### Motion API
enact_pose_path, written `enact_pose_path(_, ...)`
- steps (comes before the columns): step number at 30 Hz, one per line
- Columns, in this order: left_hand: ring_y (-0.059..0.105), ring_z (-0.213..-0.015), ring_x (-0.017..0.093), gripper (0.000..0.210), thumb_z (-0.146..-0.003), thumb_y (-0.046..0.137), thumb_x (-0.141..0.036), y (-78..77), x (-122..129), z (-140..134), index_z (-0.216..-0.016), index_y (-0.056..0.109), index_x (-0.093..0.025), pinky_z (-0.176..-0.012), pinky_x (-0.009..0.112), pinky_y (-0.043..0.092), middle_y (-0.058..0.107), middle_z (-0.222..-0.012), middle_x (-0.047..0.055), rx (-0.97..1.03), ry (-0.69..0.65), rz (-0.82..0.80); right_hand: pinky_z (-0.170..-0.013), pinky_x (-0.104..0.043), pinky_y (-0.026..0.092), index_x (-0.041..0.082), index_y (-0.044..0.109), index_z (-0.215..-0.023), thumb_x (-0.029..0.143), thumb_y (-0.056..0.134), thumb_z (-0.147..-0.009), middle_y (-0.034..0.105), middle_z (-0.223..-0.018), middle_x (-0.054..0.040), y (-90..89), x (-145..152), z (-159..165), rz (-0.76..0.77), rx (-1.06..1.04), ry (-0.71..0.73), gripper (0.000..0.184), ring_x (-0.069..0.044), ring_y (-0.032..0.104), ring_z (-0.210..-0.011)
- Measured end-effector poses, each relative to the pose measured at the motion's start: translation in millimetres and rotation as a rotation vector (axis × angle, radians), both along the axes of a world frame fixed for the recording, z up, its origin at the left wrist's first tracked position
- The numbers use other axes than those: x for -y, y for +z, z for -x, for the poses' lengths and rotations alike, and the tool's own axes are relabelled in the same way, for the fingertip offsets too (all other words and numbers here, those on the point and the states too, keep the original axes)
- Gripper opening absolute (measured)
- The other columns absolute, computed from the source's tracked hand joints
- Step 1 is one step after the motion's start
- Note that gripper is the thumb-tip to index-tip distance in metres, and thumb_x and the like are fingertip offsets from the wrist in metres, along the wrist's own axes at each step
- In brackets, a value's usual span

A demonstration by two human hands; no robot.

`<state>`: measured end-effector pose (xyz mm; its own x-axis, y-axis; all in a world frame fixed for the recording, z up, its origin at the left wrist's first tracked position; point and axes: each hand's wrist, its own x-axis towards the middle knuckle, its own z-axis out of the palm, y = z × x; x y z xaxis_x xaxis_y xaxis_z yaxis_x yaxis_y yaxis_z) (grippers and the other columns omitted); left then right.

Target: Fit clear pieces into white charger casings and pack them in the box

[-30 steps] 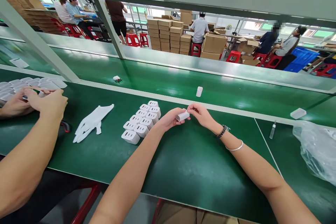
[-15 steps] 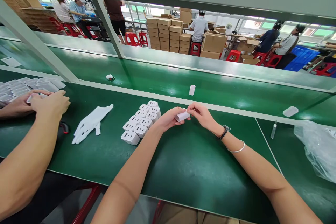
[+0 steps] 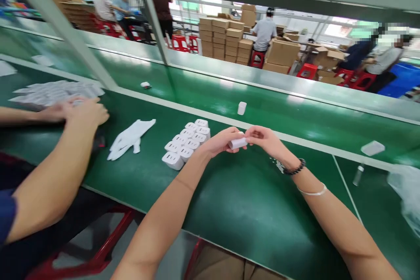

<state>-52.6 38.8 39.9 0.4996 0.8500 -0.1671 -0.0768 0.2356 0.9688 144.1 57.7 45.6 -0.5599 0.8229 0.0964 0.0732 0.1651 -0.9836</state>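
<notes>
"Where are we keeping the white block [image 3: 239,143]?"

"We are holding it in our left hand [image 3: 225,141], with the thumb and fingers closing around it, over the green table [image 3: 236,218]."

"And what are we doing with our right hand [image 3: 262,138]?"

"We are bringing its thumb and fingertips close together at the right end of the block, touching it. We are not managing to tell whether they are gripping anything there. On that wrist we are wearing a dark bracelet [image 3: 295,167] and, further up the arm, a pale bangle [image 3: 313,191]."

"What are we seeing beside our left arm?"

"We are seeing slotted blocks [image 3: 186,153] standing close together in two rows, their dark slots facing up. Left of them a white glove [image 3: 129,139] is lying flat."

"Are we sharing the table?"

"Yes, a co-worker's hands [image 3: 87,111] are working at our left, just beside a pile of white pieces [image 3: 55,92]. We are finding what they hold too blurred to name."

"And beyond our own hands?"

"A single white piece [image 3: 242,108] is standing on the green strip [image 3: 203,96] past the pale edge. Far to our right, a small bottle [image 3: 358,175] is lying near a plastic bag [image 3: 407,197]."
</notes>
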Motion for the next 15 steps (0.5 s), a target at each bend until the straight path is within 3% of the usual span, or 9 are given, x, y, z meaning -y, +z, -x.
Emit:
enact_pose_path(6, 0.052, -0.05, 0.008, 0.034, -0.081, 0.065, -0.047, 10.5, 9, -4, -0.087, 0.047, -0.019, -0.044, 0.021, 0.026, 0.069, -0.078, 0.006, 0.017, -0.035, -0.094, -0.074, -0.035, 0.049, 0.025, 0.067, -0.079, 0.051, 0.078, -0.072, 0.067, -0.078, -0.0049, 16.0, 5, -9, -0.054, 0.168, -0.029, 0.029, -0.021, 0.063, -0.075)
enact_pose_path(11, 0.051, -0.051, 0.009, 0.046, -0.074, 0.071, -0.056, 17.1, 9, -4, -0.087, 0.044, -0.021, -0.044, 0.023, 0.026, 0.066, -0.076, 0.004, 0.067, -0.089, -0.117, -0.077, -0.044, 0.048, 0.034, 0.07, -0.083, 0.06, 0.071, -0.074, 0.068, -0.086, -0.0135, 24.9, 2, -21, -0.171, 0.323, -0.03, 0.027, -0.027, 0.065, -0.082)
enact_pose_path(15, 0.05, -0.052, 0.009, 0.043, -0.077, 0.07, -0.052, 28.5, 18, -4, -0.09, 0.045, -0.02, -0.046, 0.023, 0.025, 0.061, -0.074, 0.002, 0.093, -0.12, -0.193, -0.068, -0.043, 0.054, 0.03, 0.074, -0.087, 0.052, 0.076, -0.07, 0.07, -0.087, -0.0121, 30.3, 6, -26, -0.266, 0.223, -0.04, 0.028, -0.033, 0.068, -0.081)
